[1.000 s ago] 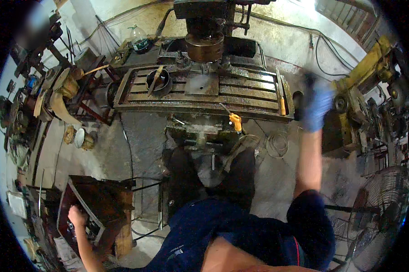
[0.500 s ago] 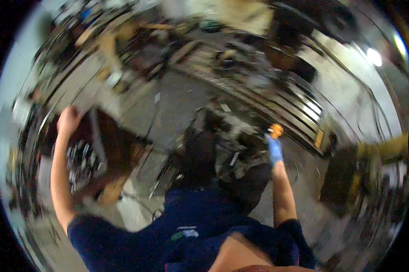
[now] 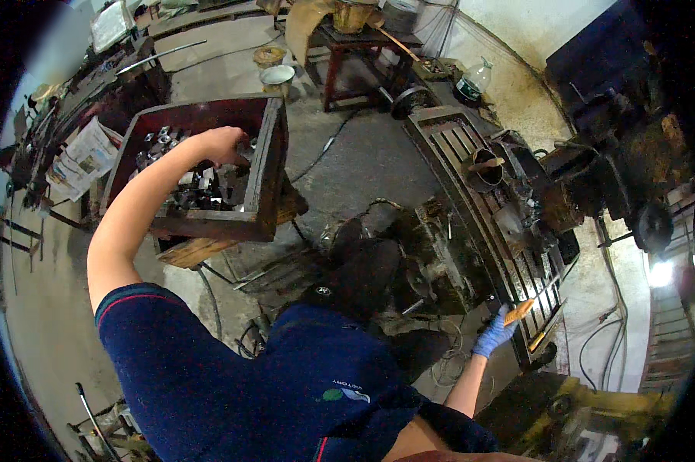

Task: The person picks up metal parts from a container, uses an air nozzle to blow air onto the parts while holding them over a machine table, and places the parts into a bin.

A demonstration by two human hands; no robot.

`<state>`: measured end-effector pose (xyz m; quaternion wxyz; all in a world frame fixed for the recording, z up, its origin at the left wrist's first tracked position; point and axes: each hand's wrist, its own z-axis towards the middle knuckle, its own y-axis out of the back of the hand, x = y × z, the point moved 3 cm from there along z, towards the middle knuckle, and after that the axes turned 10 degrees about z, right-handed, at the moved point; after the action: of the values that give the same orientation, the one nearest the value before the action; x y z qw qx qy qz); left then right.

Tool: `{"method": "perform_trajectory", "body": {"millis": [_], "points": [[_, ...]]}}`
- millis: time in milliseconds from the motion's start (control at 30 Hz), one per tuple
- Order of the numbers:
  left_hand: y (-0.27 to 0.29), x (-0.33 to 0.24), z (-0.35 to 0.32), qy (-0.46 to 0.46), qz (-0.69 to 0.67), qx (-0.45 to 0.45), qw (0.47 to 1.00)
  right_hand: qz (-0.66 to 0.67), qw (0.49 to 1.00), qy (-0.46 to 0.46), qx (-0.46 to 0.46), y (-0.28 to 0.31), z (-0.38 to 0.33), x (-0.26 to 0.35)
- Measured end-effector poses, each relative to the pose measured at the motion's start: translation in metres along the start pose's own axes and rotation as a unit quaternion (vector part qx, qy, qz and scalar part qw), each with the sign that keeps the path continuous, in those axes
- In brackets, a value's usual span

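Observation:
My bare left hand (image 3: pixel 226 145) reaches into a wooden box (image 3: pixel 267 169) at the left, its fingers curled downward among small metal parts (image 3: pixel 197 185). The fingertips are hidden, so what they grip cannot be made out. At the right, my right hand (image 3: pixel 494 336) wears a blue glove and is closed on an orange-handled tool (image 3: pixel 520 311). A thin metal shank runs forward from the handle over the slatted metal bed (image 3: pixel 449 138). What kind of tool it is does not show clearly.
A dark machine (image 3: pixel 578 181) stands at the right beside the slatted bed. Another yellow-handled tool (image 3: pixel 542 339) lies at the bed's near end. A clear bottle (image 3: pixel 474 79), a red-framed stand (image 3: pixel 332 73) and a pale basin (image 3: pixel 277 75) are farther back. A cable (image 3: pixel 317 154) crosses the floor.
The view has turned left and sharpened from a blur. My left hand now shows inside the box, over the metal parts. My right hand still holds the orange-handled tool, now over the slatted bed's near end.

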<state>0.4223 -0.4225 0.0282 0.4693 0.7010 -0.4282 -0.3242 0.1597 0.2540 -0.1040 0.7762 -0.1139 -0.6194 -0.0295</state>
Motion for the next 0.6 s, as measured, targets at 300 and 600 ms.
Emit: {"method": "perform_trajectory", "body": {"millis": [300, 600], "points": [[-0.001, -0.029, 0.041, 0.003, 0.206, -0.067, 0.976, -0.189, 0.978, 0.091, 0.009, 0.073, 0.019, 0.067], [-0.064, 0.059, 0.088, -0.012, 0.049, -0.176, 0.983, -0.199, 0.97, -0.098, 0.099, -0.018, -0.02, 0.136]]}}
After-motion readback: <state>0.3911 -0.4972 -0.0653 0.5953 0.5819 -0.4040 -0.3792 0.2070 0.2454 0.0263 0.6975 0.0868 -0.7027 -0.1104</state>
